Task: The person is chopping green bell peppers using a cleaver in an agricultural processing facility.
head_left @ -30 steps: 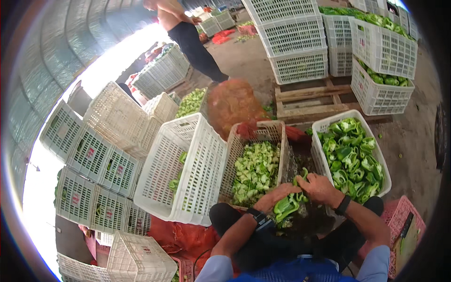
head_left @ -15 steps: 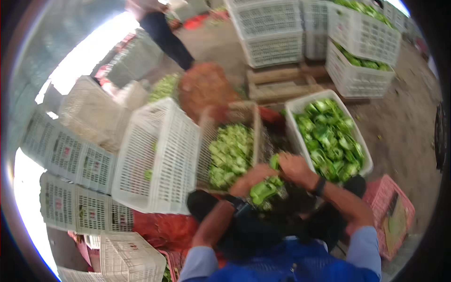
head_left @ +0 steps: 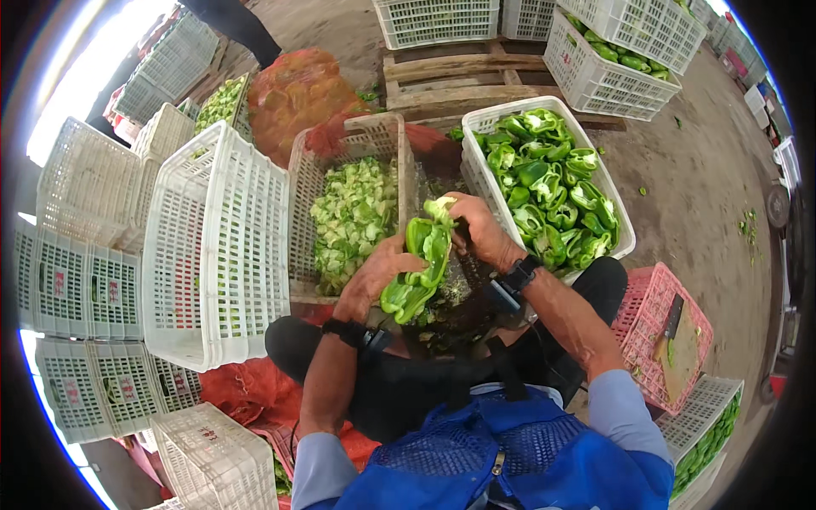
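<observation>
A green bell pepper, split open with its hollow inside partly showing, is gripped by my left hand. My right hand pinches a pale pepper core at the pepper's upper end; whether the core is fully detached I cannot tell. Left of my hands stands a white crate holding a heap of pale green pepper cores. On the right, another white crate is filled with opened green peppers. Both hands are above the wet, scrap-strewn ground between my knees.
A tall white crate stands at the left, beside stacked crates. Behind are an orange mesh sack, a wooden pallet and crates of peppers. A knife lies on a pink crate. A person's leg shows far left.
The view has shifted, so the crates appear farther left and higher. My hands have lifted the pepper, which now shows more of its split sides, with the pale core at my right fingers.
</observation>
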Available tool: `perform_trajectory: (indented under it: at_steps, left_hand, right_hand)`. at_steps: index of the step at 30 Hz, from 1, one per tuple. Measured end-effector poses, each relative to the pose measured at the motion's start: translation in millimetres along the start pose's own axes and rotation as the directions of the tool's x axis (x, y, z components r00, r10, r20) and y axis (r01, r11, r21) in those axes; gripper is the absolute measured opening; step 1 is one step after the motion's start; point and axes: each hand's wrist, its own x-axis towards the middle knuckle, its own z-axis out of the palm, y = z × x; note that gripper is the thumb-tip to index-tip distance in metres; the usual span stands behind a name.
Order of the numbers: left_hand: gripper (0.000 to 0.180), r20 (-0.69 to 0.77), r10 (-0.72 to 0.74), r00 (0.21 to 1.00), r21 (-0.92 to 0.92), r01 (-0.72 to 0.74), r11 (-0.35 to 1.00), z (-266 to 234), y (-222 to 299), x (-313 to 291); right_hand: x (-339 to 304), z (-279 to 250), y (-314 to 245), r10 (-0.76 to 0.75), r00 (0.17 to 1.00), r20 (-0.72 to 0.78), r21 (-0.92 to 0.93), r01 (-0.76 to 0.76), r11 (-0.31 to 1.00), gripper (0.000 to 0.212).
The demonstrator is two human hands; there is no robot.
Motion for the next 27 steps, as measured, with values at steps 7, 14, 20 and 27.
perform_trajectory:
  at_steps: [7,14,20,27]
  left_hand:
    - [0.05,-0.016,0.017,1.0,-0.175,-0.02,0.984,-15.2,-2.1,-13.5]
    - [0.046,-0.226,0.03,0.974,-0.031,-0.038,0.999,-8.3,-1.1,-2.1]
    - [0.028,-0.3,0.032,0.953,-0.013,-0.037,0.999,8.1,-22.8,20.4]
    - [0.033,-0.32,0.137,0.937,-0.075,-0.169,0.983,43.6,-10.9,25.6]
  right_hand:
    - [22.4,41.1,-5.6,0.799,0.57,0.19,0.982,-0.124,-0.145,0.033]
    - [12.6,14.0,31.6,0.736,0.676,-0.009,0.152,-0.727,0.67,0.033]
    - [-83.9,-167.5,-6.8,0.789,0.502,-0.353,-0.044,-0.852,0.522,0.03]
    - [-368.0,-310.4,-81.6,0.341,0.274,-0.899,-0.363,-0.902,-0.232,0.028]
